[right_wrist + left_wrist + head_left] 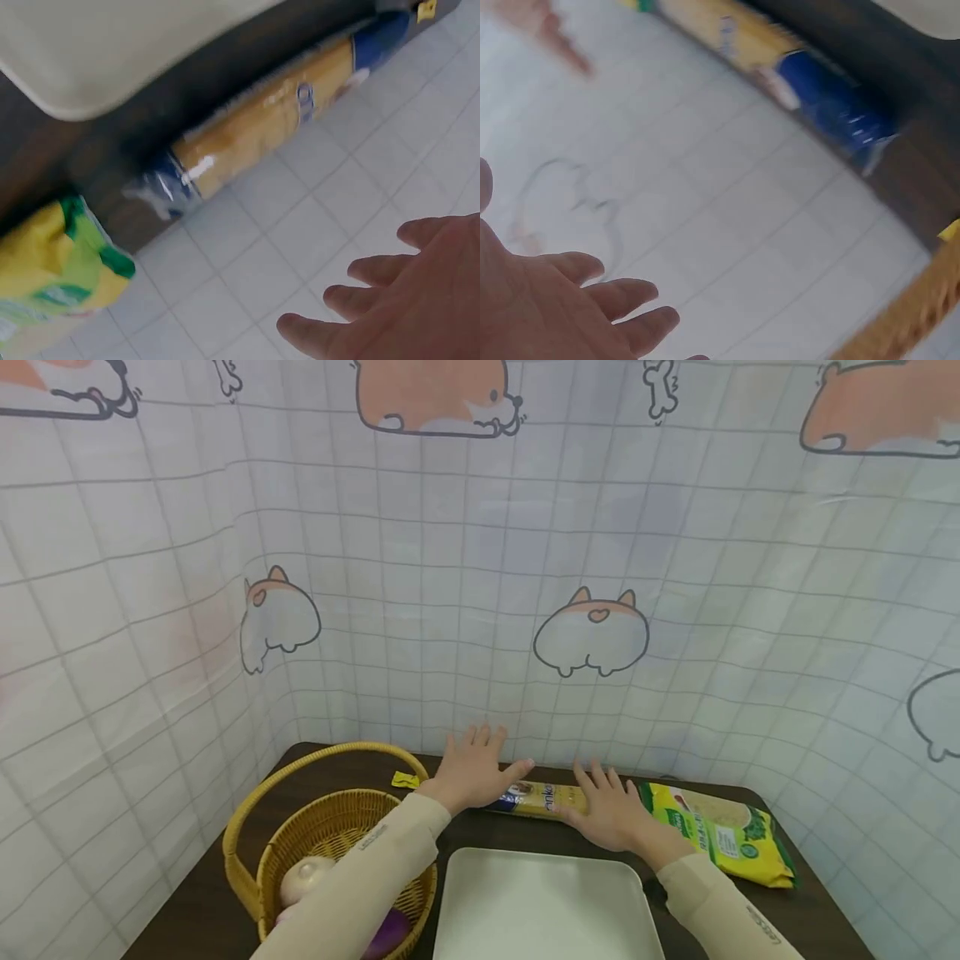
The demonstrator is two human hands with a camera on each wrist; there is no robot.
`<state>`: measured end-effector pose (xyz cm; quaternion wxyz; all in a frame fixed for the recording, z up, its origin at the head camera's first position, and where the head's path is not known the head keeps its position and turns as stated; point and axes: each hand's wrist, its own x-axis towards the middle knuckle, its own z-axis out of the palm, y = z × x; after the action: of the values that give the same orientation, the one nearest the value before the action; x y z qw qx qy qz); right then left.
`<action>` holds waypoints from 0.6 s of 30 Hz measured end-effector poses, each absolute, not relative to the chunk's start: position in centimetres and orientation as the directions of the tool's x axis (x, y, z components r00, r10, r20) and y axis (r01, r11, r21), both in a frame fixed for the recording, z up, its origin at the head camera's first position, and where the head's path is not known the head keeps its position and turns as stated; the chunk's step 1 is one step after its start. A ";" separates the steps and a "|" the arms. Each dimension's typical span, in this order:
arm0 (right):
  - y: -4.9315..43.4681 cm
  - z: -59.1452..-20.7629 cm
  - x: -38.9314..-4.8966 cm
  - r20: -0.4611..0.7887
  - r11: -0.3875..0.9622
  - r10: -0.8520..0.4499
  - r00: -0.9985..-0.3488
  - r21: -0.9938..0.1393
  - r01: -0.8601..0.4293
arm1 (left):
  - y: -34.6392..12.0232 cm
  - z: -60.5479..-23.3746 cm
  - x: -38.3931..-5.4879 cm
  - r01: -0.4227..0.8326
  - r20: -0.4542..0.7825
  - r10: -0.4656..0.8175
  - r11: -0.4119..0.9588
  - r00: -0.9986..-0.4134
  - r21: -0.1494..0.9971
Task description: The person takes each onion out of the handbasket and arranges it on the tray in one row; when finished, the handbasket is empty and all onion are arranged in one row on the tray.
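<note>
Both hands hover with fingers spread over the back of the dark table, holding nothing. My left hand (471, 770) is above the left end of a long yellow and blue pasta packet (546, 799), hiding part of it. Over the packet's right end reaches my right hand (611, 810). In the left wrist view the left hand (562, 307) shows straight fingers, apart from the packet (780, 67). The right wrist view shows the right hand (405, 292) likewise apart from the packet (255, 120). A yellow and green bag (723, 831) lies right of the right hand.
A wicker basket (273, 852) with a tall handle stands at the left, holding a pale round item (306, 878) and a purple one (388, 935). A white tray (543, 906) lies front centre. Behind the basket is a small yellow packet (405, 780). A patterned curtain (450, 610) encloses the table.
</note>
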<state>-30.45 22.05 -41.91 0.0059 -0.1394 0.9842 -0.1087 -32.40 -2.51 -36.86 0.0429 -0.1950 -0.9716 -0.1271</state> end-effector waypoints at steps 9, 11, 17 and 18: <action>21.2 -44.2 -26.4 0.014 0.875 -0.341 -0.940 -0.362 -0.323 | -7.6 -31.9 -28.3 0.439 0.240 0.372 0.814 -0.897 0.381; 20.6 -44.7 -25.7 0.040 0.851 -0.367 -0.930 -0.388 -0.353 | -9.1 -31.0 -27.7 0.442 0.253 0.367 0.801 -0.895 0.403; 18.4 -45.8 -23.9 0.073 0.771 -0.467 -0.881 -0.455 -0.446 | -14.3 -29.0 -25.1 0.389 0.230 0.315 0.791 -0.921 0.473; 17.9 -45.9 -23.6 0.072 0.758 -0.484 -0.872 -0.464 -0.459 | -15.2 -28.8 -24.7 0.375 0.230 0.298 0.789 -0.926 0.486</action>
<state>-23.64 17.92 -45.89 0.0262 -0.2514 0.9372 -0.2405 -24.69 -15.21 -28.83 0.0708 -0.1784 -0.9432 -0.2711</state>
